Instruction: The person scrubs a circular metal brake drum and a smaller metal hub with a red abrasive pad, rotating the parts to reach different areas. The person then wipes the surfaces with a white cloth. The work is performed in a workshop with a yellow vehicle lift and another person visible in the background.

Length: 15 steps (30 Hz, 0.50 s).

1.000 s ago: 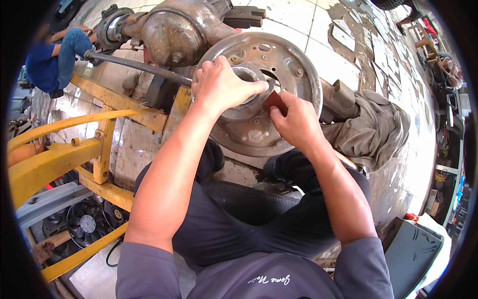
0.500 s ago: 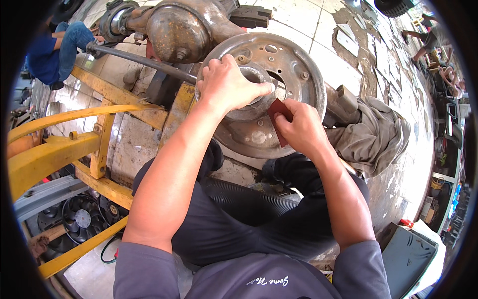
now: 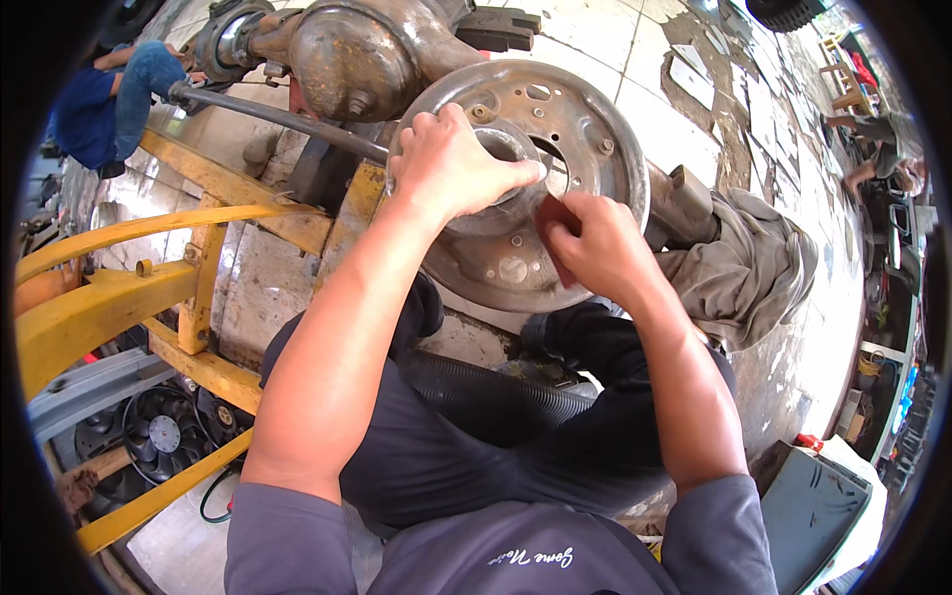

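Observation:
A round, worn metal brake backing plate [image 3: 587,107] with several holes lies in front of me, level with my hands. On its middle sits a thick metal ring [image 3: 488,222], tilted a little. My left hand [image 3: 448,167] is closed around the ring, fingers over the far left side and thumb across its near right rim. Pinched in my right hand [image 3: 607,246] is a folded piece of dark red sandpaper [image 3: 557,244], held close to the ring's right side. The hand hides part of the sheet, which looks blurred.
A rusty axle housing [image 3: 349,61] and a long metal shaft [image 3: 288,123] lie beyond the plate. Yellow frame bars [image 3: 119,297] stand at left, near a black fan [image 3: 164,436]. A grey-brown cloth [image 3: 744,263] drapes at right. Another person [image 3: 94,109] crouches at far left.
My right hand has shifted slightly up with the sandpaper, which now looks blurred and more steeply turned. The left hand keeps its grip on the ring.

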{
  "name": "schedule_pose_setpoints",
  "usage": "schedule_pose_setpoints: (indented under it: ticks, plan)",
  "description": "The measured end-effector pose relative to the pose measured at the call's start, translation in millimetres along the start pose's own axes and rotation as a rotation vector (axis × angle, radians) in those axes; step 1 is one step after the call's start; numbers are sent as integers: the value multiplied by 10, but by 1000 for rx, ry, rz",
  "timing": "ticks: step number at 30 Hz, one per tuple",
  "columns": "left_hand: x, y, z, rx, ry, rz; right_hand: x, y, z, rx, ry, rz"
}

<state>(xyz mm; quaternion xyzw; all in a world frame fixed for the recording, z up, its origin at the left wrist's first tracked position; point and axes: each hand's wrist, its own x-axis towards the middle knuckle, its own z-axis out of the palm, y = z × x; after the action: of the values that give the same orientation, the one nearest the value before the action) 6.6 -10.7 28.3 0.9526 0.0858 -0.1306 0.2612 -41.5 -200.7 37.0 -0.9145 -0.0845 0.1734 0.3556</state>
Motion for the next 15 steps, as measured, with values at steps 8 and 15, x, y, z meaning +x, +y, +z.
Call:
schedule_pose_setpoints:
  ticks: [8,15]
  plan:
    - [-11,47,-7,29,45,32,38,83,111,2,188,-64]
    - [29,-25,-15,14,-16,-11,-58,21,4,-99,56,-12]
